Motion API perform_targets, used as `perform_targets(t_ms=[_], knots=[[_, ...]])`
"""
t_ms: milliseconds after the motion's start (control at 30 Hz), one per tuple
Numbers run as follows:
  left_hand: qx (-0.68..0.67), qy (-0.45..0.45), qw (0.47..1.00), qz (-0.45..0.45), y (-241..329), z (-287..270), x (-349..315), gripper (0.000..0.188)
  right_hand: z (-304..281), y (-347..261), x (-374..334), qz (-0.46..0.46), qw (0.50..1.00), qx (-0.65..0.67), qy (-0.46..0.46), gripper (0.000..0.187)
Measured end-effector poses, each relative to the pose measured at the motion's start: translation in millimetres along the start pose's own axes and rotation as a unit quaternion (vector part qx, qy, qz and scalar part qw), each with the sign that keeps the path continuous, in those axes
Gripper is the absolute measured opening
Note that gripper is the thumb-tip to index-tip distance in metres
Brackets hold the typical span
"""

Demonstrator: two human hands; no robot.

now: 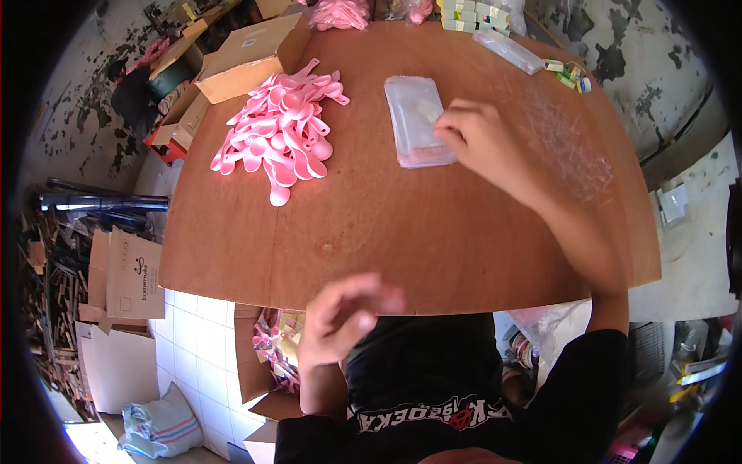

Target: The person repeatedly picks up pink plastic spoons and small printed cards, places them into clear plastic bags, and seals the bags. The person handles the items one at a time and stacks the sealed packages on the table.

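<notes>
My right hand [473, 138] reaches across the table to a stack of clear plastic bags [416, 116]. Its fingers are curled together at the stack's right edge, pinching at the top bag. My left hand [344, 315] hovers at the table's near edge, slightly blurred. Its fingers are half bent with the thumb apart, and nothing shows in them. A heap of pink plastic measuring spoons [282, 127] lies on the table to the left of the bags.
A cardboard box [247, 58] stands behind the spoons. At the far right are a long clear packet [508, 51], small green-and-white packs [568, 76] and crumpled clear plastic [568, 147]. Below the near edge, an open carton [251, 348] holds packed pieces. The brown table [340, 240] has a curved outline.
</notes>
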State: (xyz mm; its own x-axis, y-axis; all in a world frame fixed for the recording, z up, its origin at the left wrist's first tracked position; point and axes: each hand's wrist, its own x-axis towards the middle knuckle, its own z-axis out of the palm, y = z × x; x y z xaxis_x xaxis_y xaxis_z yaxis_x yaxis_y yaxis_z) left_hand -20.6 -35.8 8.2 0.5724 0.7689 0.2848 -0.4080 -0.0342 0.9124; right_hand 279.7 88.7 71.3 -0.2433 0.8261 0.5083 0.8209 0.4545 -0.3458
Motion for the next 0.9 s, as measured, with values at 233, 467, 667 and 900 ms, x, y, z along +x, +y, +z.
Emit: perform_targets(t_ms=[233,467,667,900], knots=[[0.55,0.121,0.803,0.195,-4,26,70,0.06,-42,-87,-55,-0.189,0.978,0.022,-0.09,0.01],[0.391,0.105,0.906,0.124,-9,25,63,0.016,-44,-27,-40,0.004,0.987,0.073,-0.144,0.016],[0.171,0.193,0.963,0.078,-15,18,71,0.031,-34,79,-43,-0.031,0.985,-0.16,-0.048,0.032],[0.067,0.21,0.974,0.054,-13,13,75,0.028,-47,77,-44,-0.011,0.992,-0.106,-0.064,0.022]])
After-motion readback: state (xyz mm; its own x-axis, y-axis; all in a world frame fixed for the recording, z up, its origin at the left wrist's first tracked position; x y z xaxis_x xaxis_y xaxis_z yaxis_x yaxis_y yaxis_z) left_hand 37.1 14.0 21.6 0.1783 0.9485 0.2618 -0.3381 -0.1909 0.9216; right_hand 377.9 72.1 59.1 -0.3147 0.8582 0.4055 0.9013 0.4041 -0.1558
